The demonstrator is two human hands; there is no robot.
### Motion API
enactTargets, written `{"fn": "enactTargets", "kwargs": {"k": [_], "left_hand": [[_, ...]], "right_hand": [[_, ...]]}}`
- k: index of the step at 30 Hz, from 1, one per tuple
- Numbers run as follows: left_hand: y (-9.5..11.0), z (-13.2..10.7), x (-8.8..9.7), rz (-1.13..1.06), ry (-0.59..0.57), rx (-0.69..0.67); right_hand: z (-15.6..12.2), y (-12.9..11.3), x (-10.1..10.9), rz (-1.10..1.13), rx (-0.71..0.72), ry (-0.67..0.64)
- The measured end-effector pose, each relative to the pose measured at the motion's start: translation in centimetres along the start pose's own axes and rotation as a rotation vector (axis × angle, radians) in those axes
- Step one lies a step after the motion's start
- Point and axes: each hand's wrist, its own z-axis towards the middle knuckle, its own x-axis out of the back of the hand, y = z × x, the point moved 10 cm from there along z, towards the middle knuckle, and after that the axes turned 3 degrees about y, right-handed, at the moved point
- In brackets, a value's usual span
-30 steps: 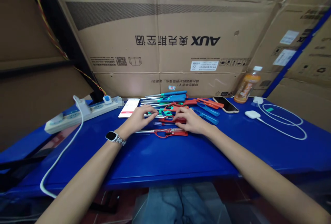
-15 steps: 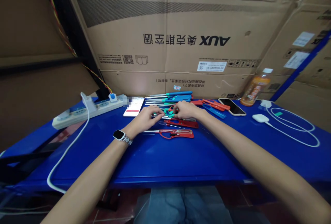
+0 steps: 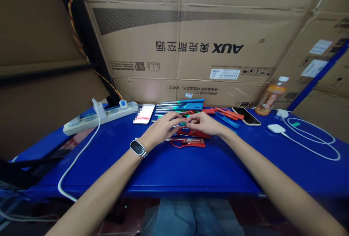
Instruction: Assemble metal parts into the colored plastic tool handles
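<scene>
My left hand [image 3: 165, 127], with a watch on its wrist, has its fingers bent in a pinch. Just to its right, my right hand [image 3: 207, 123] is also closed, its fingertips almost meeting the left ones; whatever lies between them is too small or hidden. Both hands are over a row of long-nosed lighters. Partly under my fingers lies a red lighter [image 3: 191, 132]. Closest to me is an opened red lighter [image 3: 200, 142] with a clear tube and wires in its handle. Behind the hands lie several blue lighters [image 3: 195, 106] with metal stems pointing left.
Loose red casing halves [image 3: 229, 113] and a blue casing half [image 3: 227, 120] lie to the right, beside a dark phone [image 3: 247, 116]. An orange drink bottle [image 3: 271, 96], a white charger case with a cable [image 3: 276, 128], a lit phone [image 3: 143, 114] and a power strip [image 3: 89, 118] surround the work.
My hands have come slightly nearer to me and closer together, from the green lighter parts to above the red lighter. The camera view has shifted a little.
</scene>
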Motion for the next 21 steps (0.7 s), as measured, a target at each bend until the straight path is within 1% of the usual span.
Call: {"fn": "enactTargets", "kwargs": {"k": [2, 5, 7, 10, 12, 14, 15, 17, 18, 21], "left_hand": [[1.1, 0.1, 0.0, 0.050, -0.021, -0.070], [1.9, 0.0, -0.1, 0.103, -0.060, -0.144], [1.7, 0.0, -0.3, 0.079, -0.093, -0.135], [0.7, -0.1, -0.1, -0.056, -0.114, -0.056], [-0.3, -0.4, 0.1, -0.133, -0.112, 0.017], [-1.3, -0.8, 0.1, -0.182, -0.149, 0.099], [-1.8, -1.1, 0.0, -0.204, -0.183, 0.140], [-2.3, -1.7, -0.4, -0.249, -0.254, 0.206], [-2.4, -1.9, -0.6, -0.263, -0.279, 0.231], [-2.2, -2.2, -1.0, -0.254, -0.331, 0.264]], "right_hand": [[-0.9, 0.2, -0.7, 0.106, -0.041, -0.028], [-1.8, 0.7, -1.2, 0.168, -0.082, -0.034], [-2.2, 0.7, -1.4, 0.177, -0.073, -0.019], [-2.8, 0.4, -1.7, 0.137, -0.036, 0.022], [-3.5, -0.1, -1.4, 0.001, 0.023, 0.100], [-4.4, -1.5, -1.1, -0.248, 0.140, 0.187], [-5.0, -2.4, -1.3, -0.386, 0.214, 0.203], [-6.0, -3.7, -2.3, -0.598, 0.345, 0.186], [-6.4, -4.0, -2.7, -0.658, 0.388, 0.167], [-7.0, -4.2, -3.4, -0.716, 0.431, 0.127]]}}
